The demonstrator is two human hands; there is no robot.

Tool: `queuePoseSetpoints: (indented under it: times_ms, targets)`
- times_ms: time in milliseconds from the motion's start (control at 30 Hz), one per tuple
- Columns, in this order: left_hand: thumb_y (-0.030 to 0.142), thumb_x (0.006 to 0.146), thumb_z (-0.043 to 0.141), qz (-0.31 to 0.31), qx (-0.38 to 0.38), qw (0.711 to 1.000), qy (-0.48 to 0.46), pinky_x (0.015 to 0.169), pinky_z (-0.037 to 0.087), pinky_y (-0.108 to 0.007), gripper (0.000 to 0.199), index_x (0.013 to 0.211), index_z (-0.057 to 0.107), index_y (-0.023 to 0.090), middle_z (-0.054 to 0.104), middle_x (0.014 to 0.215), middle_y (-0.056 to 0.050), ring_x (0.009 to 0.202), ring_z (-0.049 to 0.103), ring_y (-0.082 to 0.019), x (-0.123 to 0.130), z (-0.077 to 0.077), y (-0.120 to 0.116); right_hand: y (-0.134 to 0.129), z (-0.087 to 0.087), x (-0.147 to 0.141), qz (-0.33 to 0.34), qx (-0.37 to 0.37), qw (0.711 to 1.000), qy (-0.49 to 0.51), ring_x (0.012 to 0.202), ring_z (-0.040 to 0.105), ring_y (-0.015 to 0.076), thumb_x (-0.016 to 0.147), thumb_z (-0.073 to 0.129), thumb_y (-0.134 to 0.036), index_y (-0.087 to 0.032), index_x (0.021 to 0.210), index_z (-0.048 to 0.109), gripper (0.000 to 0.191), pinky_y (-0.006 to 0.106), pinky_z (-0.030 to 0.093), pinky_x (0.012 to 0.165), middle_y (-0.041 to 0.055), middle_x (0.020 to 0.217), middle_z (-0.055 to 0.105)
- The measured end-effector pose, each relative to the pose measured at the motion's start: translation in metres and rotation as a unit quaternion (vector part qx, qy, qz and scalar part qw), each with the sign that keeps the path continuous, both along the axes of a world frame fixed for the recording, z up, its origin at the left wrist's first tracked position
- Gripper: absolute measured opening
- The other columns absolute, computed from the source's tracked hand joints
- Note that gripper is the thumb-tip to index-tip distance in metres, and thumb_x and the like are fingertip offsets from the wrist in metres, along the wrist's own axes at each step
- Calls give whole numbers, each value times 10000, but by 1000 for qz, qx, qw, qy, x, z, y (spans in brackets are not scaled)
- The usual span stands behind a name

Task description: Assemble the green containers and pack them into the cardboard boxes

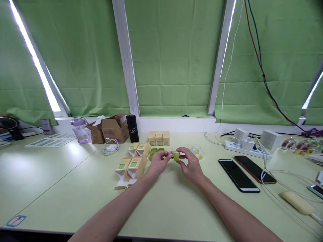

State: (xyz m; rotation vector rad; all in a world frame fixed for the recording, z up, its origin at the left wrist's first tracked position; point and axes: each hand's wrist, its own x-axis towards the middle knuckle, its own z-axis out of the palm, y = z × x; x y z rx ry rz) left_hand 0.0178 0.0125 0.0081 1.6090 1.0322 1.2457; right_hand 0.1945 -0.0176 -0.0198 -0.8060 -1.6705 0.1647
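Blinds [176,60]: green, hung along the far side.
Tabletop [166,211]: pale green, spreading left to right below the blinds.
Cardboard box [114,129]: brown, flaps up, far left, just left of a black cylinder [132,128].
Opened cartons [136,163]: four, tan with green labels, left of the hands; white flaps face the near side.
Right hand [191,165]: thumb and fingers clamped on the green piece [176,155].
Left hand [158,163]: fingertips bunched at that piece's left side; cannot tell if they pinch it.
Phones [239,175]: two, side by side, dark screens up, right of the right forearm.
Closed cartons [158,138]: three in a row, far beyond the left hand.
Clear tray [200,154]: just beyond the right hand, partly hidden; yellow spots in it.
Green containers [152,154]: clustered just beyond the left hand, partly hidden.
Green piece: smallest, held above the tabletop between both hands.
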Motion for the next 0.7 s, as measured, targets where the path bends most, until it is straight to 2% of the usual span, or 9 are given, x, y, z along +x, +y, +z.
queuePoseSetpoints:
  times_ms: [433,700]
  targets:
    - [485,721,775,-6,-18,1000,-11,772,491,-316,334,773,706,162,732,796,-61,781,652,-208,0,2,1,1,-1,0,4,-1,1000,5,1091,669,244,901,583,-111,-266,1277,608,408,426,678,873,97,1255,640]
    - [459,737,775,-10,-15,999,-30,743,486,-297,288,757,706,179,724,767,-45,781,659,-205,-1,0,1,0,1,1,4,-1,1000,7,1082,667,249,894,586,-109,-269,1262,612,402,435,681,862,98,1232,646]
